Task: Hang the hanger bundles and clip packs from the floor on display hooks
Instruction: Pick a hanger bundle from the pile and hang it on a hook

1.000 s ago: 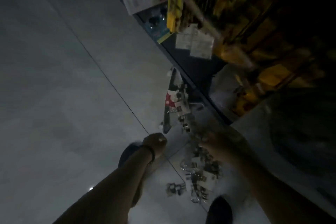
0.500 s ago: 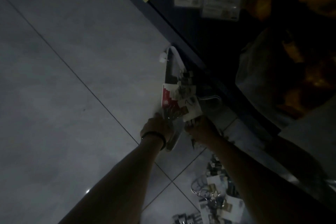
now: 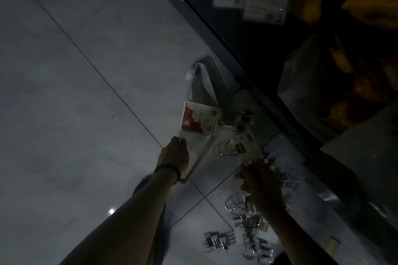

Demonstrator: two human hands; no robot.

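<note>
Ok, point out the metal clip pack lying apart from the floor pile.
The small silvery clip pack lying alone, left of the tangled pile of ringed clips.

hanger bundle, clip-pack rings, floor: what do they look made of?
Hanger bundle: probably plastic, matte pale grey with smooth moulded bars; the dim light leaves it open.
Clip-pack rings: metal wire, shiny, with bright glints.
Floor: glossy tile, with grout lines and a reflected light spot.

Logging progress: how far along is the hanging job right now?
Done: nothing visibly hung yet. In hand: left hand grips the hanger bundle, right hand holds a clip pack. Left: loose clip packs lie on the floor.
</note>
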